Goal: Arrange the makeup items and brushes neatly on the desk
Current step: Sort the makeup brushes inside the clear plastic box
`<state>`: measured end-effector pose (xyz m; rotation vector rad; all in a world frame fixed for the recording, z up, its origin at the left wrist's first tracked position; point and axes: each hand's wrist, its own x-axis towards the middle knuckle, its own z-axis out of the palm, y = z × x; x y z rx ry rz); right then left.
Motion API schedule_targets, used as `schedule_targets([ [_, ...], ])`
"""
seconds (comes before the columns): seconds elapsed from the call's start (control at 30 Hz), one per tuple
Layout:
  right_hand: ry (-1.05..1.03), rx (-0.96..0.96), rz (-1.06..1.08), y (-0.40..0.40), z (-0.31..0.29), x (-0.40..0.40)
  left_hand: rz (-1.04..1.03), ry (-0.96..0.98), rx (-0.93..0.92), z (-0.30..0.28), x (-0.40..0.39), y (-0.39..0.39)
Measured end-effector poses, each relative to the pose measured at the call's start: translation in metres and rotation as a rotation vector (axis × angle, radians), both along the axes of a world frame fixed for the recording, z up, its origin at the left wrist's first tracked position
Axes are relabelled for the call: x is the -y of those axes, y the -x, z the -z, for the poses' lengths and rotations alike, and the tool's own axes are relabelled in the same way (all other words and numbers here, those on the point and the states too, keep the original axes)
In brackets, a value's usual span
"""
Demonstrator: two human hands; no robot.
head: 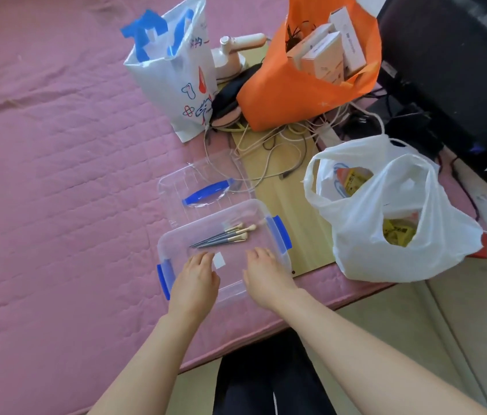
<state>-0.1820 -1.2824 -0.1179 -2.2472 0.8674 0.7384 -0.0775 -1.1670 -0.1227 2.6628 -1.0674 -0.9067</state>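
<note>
Step in hand, as judged: getting at the brushes inside the clear plastic storage box w/ blue latches (pixel 278 235), which sits on the pink quilted cover (pixel 56 175) at the near edge. The bundle of grey-handled makeup brushes w/ cream bristles (pixel 224 235) lies in the box, twd its far side. Left hand (pixel 195 281) and right hand (pixel 266 275) are reached over the near part of the box, fingers loosely extended, nothing held. The clear lid w/ blue handle (pixel 206 190) is set just behind. Next move probably calls for a reach fwd to the handles, then laying brushes out on the counter (pixel 296 211).
</note>
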Motion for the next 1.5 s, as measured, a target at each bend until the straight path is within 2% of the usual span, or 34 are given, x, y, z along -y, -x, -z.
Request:
schedule_targets([
  [0.27, -0.232, -0.054, 0.243, -0.042, 0.083, 0.014, -0.054, -0.014, 0.001, 0.073, 0.032, -0.034],
  [0.37, -0.343, -0.097, 0.471, -0.052, 0.113, 0.016, -0.047, 0.010, 0.021, 0.100, 0.038, -0.042],
  [0.5, -0.391, -0.156, 0.783, -0.060, 0.150, 0.015, -0.064, 0.027, -0.019, 0.132, 0.045, -0.046],
  [0.63, -0.482, -0.118, 1.159, -0.065, 0.182, 0.012, -0.029, -0.019, -0.026, 0.158, 0.049, -0.045],
  [0.8, -0.411, -0.087, 1.328, -0.066, 0.216, 0.011, -0.044, -0.003, 0.012, 0.172, 0.048, -0.038],
  [1.03, -0.246, -0.152, 1.333, -0.073, 0.208, 0.012, -0.132, -0.012, -0.029, 0.188, 0.058, -0.034],
  [1.37, -0.036, -0.278, 0.893, -0.072, 0.186, 0.012, -0.119, -0.084, 0.011, 0.191, 0.058, -0.030],
  [1.5, 0.033, -0.277, 0.762, -0.069, 0.184, 0.013, 0.029, -0.116, 0.073, 0.189, 0.057, -0.031],
])
